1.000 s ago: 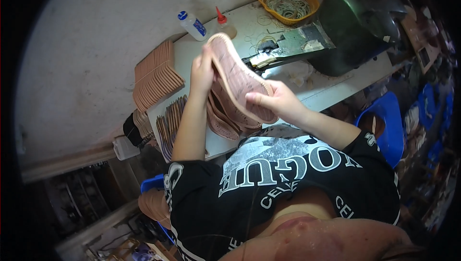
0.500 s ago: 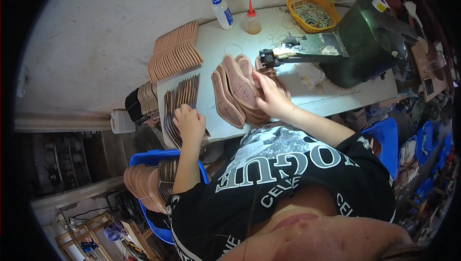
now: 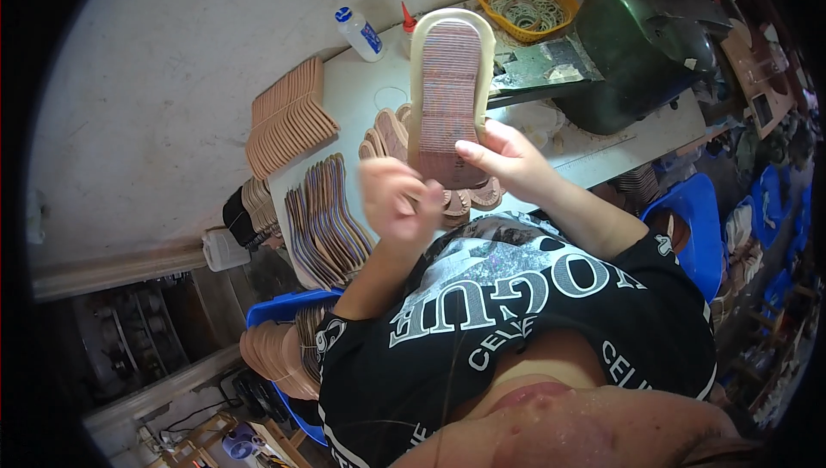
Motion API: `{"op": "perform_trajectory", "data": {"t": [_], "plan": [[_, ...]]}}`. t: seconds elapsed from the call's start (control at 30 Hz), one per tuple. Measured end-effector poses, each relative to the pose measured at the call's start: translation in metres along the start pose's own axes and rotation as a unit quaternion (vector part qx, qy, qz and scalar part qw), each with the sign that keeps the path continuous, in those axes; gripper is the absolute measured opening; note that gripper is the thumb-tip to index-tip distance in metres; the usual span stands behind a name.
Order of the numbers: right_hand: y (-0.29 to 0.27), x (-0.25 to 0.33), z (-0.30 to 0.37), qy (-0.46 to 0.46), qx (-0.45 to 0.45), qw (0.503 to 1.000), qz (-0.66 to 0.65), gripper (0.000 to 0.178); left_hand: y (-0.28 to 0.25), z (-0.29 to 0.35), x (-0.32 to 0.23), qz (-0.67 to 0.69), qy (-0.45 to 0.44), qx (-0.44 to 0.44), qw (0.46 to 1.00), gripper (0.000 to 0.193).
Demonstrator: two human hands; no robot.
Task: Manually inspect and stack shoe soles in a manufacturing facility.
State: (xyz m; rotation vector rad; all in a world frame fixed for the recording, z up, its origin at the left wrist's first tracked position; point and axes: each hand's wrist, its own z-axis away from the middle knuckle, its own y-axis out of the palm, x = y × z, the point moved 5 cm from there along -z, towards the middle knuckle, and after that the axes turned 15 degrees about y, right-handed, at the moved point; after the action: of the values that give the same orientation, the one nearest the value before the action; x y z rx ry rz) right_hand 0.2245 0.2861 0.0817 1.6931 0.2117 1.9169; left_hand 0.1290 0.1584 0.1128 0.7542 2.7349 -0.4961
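Note:
A shoe insole with a cream padded rim and a striped reddish-brown face stands raised over the table. My right hand grips it near its lower right edge, thumb on the striped face. Close to the insole's lower left edge is my left hand, fingers curled but smeared by motion; whether it touches the insole is unclear. Partly hidden behind both hands lie several pinkish insoles on the table. A row of thin, dark-edged insoles leans together to the left of my left hand.
A bundle of tan insoles stands at the table's far left. A white bottle, a red-tipped bottle and a yellow basket of bands line the back. On the right sits a dark green machine. Blue bins flank me.
The right hand has come up from the pinkish insoles and now holds a raised insole. My left hand has left the thin-insole row and moved right, beside it. The whole view has shifted slightly.

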Motion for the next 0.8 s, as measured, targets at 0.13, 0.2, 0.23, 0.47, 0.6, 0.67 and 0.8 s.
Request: {"op": "perform_trajectory", "data": {"t": [0.13, 0.2, 0.23, 0.47, 0.6, 0.67, 0.8], "plan": [[-0.004, 0.018, 0.017, 0.025, 0.051, 0.991, 0.124, 0.035, 0.024, -0.019, 0.040, 0.257, -0.326, -0.089, 0.905, 0.022], [-0.013, 0.014, 0.013, 0.061, 0.100, 0.989, 0.085, 0.040, 0.043, -0.010, 0.046, 0.427, -0.467, -0.032, 0.774, 0.028], [-0.015, 0.013, 0.009, 0.099, 0.181, 0.977, -0.053, 0.043, 0.043, -0.008, 0.046, 0.432, -0.467, -0.060, 0.769, 0.027], [-0.063, -0.027, -0.009, 0.141, 0.182, 0.971, -0.070, 0.038, 0.077, -0.010, 0.031, 0.452, -0.409, 0.017, 0.793, 0.026], [-0.051, 0.008, 0.003, 0.151, 0.166, 0.972, 0.064, 0.024, 0.074, -0.008, 0.039, 0.352, -0.380, 0.008, 0.855, 0.022], [-0.061, 0.009, 0.000, 0.133, 0.085, 0.972, 0.174, 0.023, 0.074, -0.006, 0.045, 0.310, -0.366, 0.017, 0.878, 0.020], [-0.053, 0.020, 0.001, 0.066, 0.053, 0.961, 0.265, 0.028, 0.085, -0.006, 0.053, 0.358, -0.408, -0.011, 0.840, 0.026]]}}
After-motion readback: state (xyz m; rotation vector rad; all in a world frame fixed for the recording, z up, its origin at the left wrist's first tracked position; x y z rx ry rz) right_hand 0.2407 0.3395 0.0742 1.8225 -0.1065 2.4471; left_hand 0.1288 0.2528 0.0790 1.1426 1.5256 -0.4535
